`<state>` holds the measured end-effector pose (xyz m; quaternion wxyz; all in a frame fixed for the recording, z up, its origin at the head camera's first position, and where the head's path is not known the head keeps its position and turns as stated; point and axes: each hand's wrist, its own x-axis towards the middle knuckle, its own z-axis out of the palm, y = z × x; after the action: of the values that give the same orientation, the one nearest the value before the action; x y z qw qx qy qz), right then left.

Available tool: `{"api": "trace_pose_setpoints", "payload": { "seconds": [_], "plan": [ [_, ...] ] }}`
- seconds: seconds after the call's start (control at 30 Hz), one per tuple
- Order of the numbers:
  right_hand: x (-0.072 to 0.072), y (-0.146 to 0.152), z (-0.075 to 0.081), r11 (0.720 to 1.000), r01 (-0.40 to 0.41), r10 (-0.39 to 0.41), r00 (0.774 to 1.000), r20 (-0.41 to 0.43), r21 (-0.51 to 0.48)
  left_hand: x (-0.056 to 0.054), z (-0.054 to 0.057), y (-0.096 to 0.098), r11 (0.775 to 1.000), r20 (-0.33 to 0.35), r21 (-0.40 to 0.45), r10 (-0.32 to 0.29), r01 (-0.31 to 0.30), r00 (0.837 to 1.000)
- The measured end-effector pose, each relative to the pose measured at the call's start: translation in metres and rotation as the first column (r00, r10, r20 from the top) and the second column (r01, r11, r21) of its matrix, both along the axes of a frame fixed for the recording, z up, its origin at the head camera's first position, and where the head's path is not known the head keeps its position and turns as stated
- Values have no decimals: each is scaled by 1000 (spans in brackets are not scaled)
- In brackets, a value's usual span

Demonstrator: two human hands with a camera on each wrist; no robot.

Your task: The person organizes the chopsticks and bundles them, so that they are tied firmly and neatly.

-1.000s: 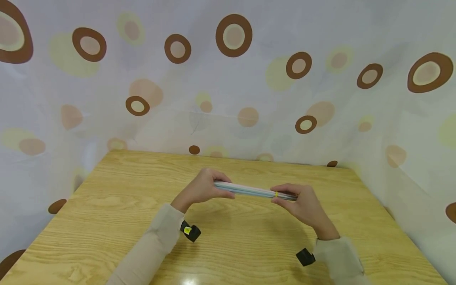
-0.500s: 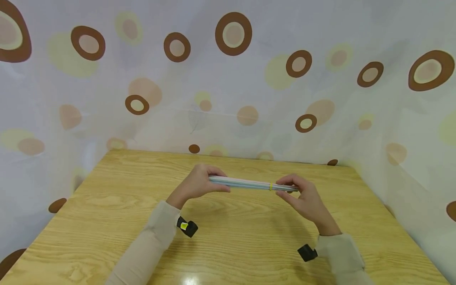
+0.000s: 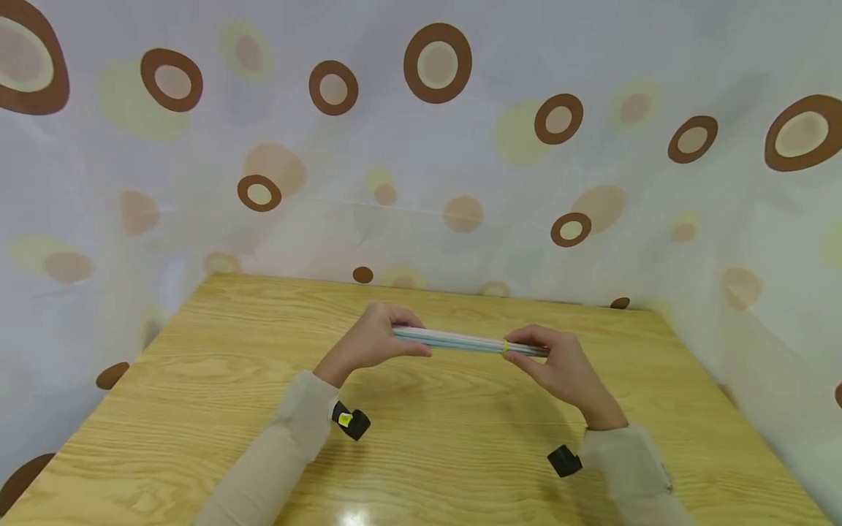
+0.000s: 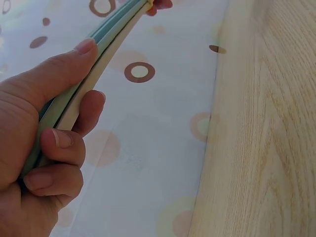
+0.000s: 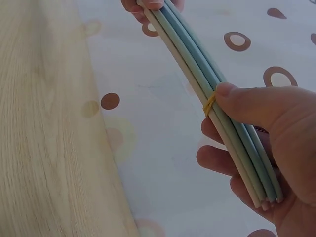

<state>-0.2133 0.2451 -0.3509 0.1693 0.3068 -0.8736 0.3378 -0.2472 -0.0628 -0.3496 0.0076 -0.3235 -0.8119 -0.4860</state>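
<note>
A bundle of slim pastel chopsticks (image 3: 460, 341) is held level above the table, stretched between both hands. My left hand (image 3: 371, 340) grips the thicker left end, thumb along one side and fingers curled under the other. At the thinner end, my right hand (image 3: 569, 372) pinches the bundle between thumb and fingers. A yellow rubber band (image 5: 210, 104) circles the chopsticks right at the right thumb tip. Pink, green and blue sticks show side by side in the right wrist view, their tips close to the right palm. The left ends are hidden in the left palm.
The wooden table (image 3: 434, 453) spreads out below the hands. Behind it and along its sides hangs a pale cloth (image 3: 408, 146) with brown rings and dots. A small black wrist camera (image 3: 351, 422) sits at the left cuff, another black camera (image 3: 564, 461) at the right.
Both hands have risen slightly with the bundle. The right fingertips shifted off the rubber band toward the thin end, then came back to its edge. The left grip looks the same.
</note>
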Motion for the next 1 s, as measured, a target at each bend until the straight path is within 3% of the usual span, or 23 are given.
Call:
{"api": "trace_pose_setpoints", "payload": {
  "seconds": [0.17,0.43,0.57,0.73,1.0],
  "plan": [
    [-1,-8,4,997,-20,21,1000,-13,75,-1,0,5,1000,-15,-30,-6,5,1000],
    [-5,-29,15,984,-157,141,976,163,86,-2,-1,14,999,-9,-45,-10,10,1000],
    [-3,-28,15,986,-149,134,976,172,79,-3,-3,15,999,-1,-47,-21,21,1000],
    [-3,-20,16,983,-129,114,986,121,127,-5,-8,14,1000,24,-23,-19,19,1000],
    [1,-2,20,981,-18,-3,994,110,194,-4,-12,9,1000,45,11,7,-8,999]
  ]
}}
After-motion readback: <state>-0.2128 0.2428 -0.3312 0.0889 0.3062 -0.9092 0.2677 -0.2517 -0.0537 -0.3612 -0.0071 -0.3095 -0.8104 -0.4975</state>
